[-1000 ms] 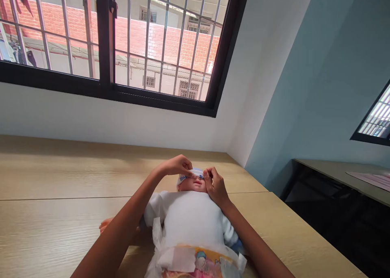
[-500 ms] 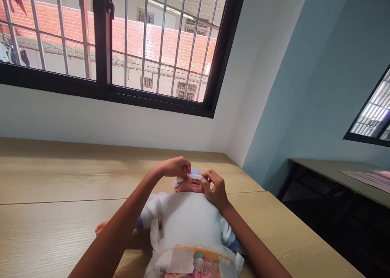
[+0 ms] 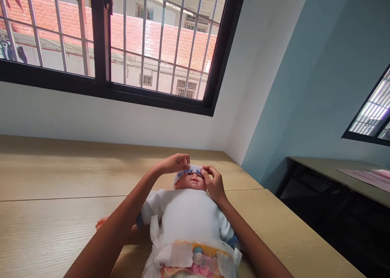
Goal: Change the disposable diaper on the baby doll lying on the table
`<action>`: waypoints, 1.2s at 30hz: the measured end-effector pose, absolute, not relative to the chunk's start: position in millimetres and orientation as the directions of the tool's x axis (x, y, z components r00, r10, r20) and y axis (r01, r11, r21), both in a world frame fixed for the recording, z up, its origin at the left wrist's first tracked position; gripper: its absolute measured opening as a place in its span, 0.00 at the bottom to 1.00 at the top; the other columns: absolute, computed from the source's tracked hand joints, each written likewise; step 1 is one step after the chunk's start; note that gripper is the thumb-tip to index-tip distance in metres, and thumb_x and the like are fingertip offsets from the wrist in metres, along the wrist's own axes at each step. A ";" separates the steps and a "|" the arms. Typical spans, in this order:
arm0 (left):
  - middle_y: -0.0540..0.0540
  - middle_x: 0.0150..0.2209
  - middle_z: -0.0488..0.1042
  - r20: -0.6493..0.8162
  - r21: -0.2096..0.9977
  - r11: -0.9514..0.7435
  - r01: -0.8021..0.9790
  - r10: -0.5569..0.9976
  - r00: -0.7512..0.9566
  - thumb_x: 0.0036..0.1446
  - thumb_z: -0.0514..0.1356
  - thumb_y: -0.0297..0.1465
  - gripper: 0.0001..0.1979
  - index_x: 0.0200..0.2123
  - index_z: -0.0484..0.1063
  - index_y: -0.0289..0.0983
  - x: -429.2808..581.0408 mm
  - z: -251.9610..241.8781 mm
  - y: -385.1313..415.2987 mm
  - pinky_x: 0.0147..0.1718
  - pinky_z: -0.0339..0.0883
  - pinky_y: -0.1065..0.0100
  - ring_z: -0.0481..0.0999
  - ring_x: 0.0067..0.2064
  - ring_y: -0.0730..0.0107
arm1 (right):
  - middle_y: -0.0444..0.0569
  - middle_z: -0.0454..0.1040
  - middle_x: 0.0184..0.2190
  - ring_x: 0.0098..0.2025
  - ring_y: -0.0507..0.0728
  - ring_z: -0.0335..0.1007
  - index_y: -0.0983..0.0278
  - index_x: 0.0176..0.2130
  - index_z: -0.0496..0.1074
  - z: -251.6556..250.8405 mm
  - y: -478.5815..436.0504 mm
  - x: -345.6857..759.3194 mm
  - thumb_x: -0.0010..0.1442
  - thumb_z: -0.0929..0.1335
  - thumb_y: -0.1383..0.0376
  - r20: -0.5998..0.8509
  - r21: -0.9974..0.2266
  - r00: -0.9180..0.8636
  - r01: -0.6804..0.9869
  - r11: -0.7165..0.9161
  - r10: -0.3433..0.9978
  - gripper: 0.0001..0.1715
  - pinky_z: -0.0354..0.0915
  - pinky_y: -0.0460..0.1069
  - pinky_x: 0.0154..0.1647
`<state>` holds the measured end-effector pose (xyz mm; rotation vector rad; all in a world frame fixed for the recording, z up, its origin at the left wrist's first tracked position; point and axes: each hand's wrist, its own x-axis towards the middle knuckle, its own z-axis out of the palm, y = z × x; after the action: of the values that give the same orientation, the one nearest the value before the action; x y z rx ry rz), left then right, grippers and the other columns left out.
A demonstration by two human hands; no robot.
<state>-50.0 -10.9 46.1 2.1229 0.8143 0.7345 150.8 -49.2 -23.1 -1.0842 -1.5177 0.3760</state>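
A baby doll [image 3: 189, 217] lies on its back on the wooden table [image 3: 61, 180], head away from me. It wears a white top, a printed diaper [image 3: 195, 261] and a white cap with blue letters [image 3: 189, 173]. My left hand [image 3: 175, 163] pinches the cap's brim on the left side of the head. My right hand [image 3: 213, 182] pinches the brim on the right side. Both hands are closed on the cap.
A barred window with a black frame [image 3: 103, 87] sits above the table's far edge. A blue wall stands to the right. A darker side table [image 3: 335, 172] with a pink mat [image 3: 365, 177] lies at the right.
The cap's brim, folded down over the doll's face half a second ago, is now up on the forehead with its lettering showing. Both hands stayed on it.
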 end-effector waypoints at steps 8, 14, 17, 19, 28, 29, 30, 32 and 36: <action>0.53 0.24 0.61 0.245 0.876 -0.404 0.265 0.844 0.477 0.47 0.57 0.50 0.22 0.30 0.64 0.36 -41.2 18.8 0.0 0.24 0.54 0.73 0.60 0.27 0.74 | 0.52 0.76 0.35 0.37 0.57 0.73 0.64 0.41 0.70 -26.0 -27.4 150.4 0.52 0.69 0.52 0.428 -0.901 0.176 0.155 0.405 0.886 0.22 0.70 0.52 0.40; 0.50 0.27 0.65 0.222 0.895 -0.354 0.271 0.881 0.418 0.45 0.58 0.49 0.21 0.30 0.64 0.36 -39.2 14.7 2.9 0.26 0.59 0.71 0.65 0.29 0.72 | 0.53 0.76 0.36 0.39 0.59 0.73 0.64 0.37 0.72 -30.7 -23.9 148.6 0.48 0.71 0.53 0.390 -0.920 0.277 0.087 0.381 0.878 0.20 0.69 0.53 0.41; 0.48 0.30 0.67 0.236 0.891 -0.363 0.274 0.884 0.403 0.46 0.58 0.46 0.18 0.31 0.65 0.36 -39.3 18.4 -0.7 0.28 0.61 0.70 0.67 0.32 0.70 | 0.53 0.75 0.36 0.39 0.59 0.71 0.64 0.33 0.72 -29.8 -27.4 149.5 0.49 0.70 0.52 0.391 -0.918 0.375 0.095 0.384 0.841 0.18 0.68 0.52 0.40; 0.48 0.31 0.68 0.251 0.884 -0.377 0.277 0.882 0.398 0.47 0.57 0.45 0.17 0.31 0.66 0.36 -40.1 21.8 -2.3 0.29 0.61 0.70 0.68 0.33 0.70 | 0.52 0.74 0.34 0.38 0.59 0.69 0.63 0.31 0.71 -27.6 -30.9 150.9 0.50 0.68 0.52 0.389 -0.918 0.428 0.108 0.381 0.816 0.16 0.67 0.51 0.37; 0.50 0.26 0.68 0.120 0.836 -0.373 0.403 0.841 0.528 0.41 0.63 0.40 0.15 0.28 0.66 0.36 -55.6 30.1 4.3 0.25 0.61 0.70 0.69 0.27 0.71 | 0.47 0.73 0.31 0.29 0.54 0.66 0.63 0.32 0.71 -22.0 -44.3 147.1 0.48 0.64 0.63 0.424 -0.906 0.342 0.148 0.397 0.839 0.11 0.64 0.49 0.33; 0.51 0.26 0.68 0.104 0.829 -0.370 0.420 0.839 0.535 0.41 0.63 0.39 0.14 0.28 0.66 0.36 -56.5 30.1 4.7 0.24 0.61 0.70 0.69 0.27 0.71 | 0.47 0.74 0.31 0.29 0.54 0.66 0.63 0.31 0.72 -22.1 -44.5 146.6 0.47 0.64 0.63 0.427 -0.904 0.320 0.155 0.398 0.846 0.10 0.64 0.49 0.33; 0.51 0.26 0.68 0.093 0.822 -0.369 0.433 0.838 0.538 0.42 0.62 0.38 0.13 0.28 0.66 0.36 -57.0 30.0 5.0 0.24 0.60 0.70 0.69 0.26 0.72 | 0.47 0.74 0.30 0.29 0.54 0.66 0.64 0.31 0.72 -22.3 -44.5 146.2 0.47 0.64 0.64 0.428 -0.903 0.304 0.163 0.397 0.851 0.10 0.64 0.49 0.34; 0.51 0.26 0.68 0.083 0.810 -0.373 0.452 0.836 0.543 0.44 0.61 0.36 0.11 0.29 0.66 0.35 -56.8 30.0 5.3 0.24 0.60 0.71 0.69 0.26 0.73 | 0.48 0.74 0.30 0.30 0.55 0.67 0.64 0.31 0.72 -22.7 -44.3 145.9 0.47 0.64 0.63 0.428 -0.903 0.289 0.176 0.391 0.857 0.11 0.64 0.50 0.35; 0.51 0.28 0.69 0.078 0.782 -0.381 0.493 0.845 0.529 0.49 0.60 0.30 0.06 0.30 0.67 0.34 -54.2 31.3 3.9 0.26 0.62 0.71 0.69 0.27 0.75 | 0.50 0.75 0.34 0.35 0.57 0.69 0.64 0.33 0.73 -23.7 -43.6 146.7 0.48 0.65 0.62 0.425 -0.902 0.276 0.202 0.381 0.862 0.12 0.65 0.50 0.36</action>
<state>-54.2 3.9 31.3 2.0463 1.0826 0.6217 146.7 -43.6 -23.7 -1.1242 -1.2401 0.5999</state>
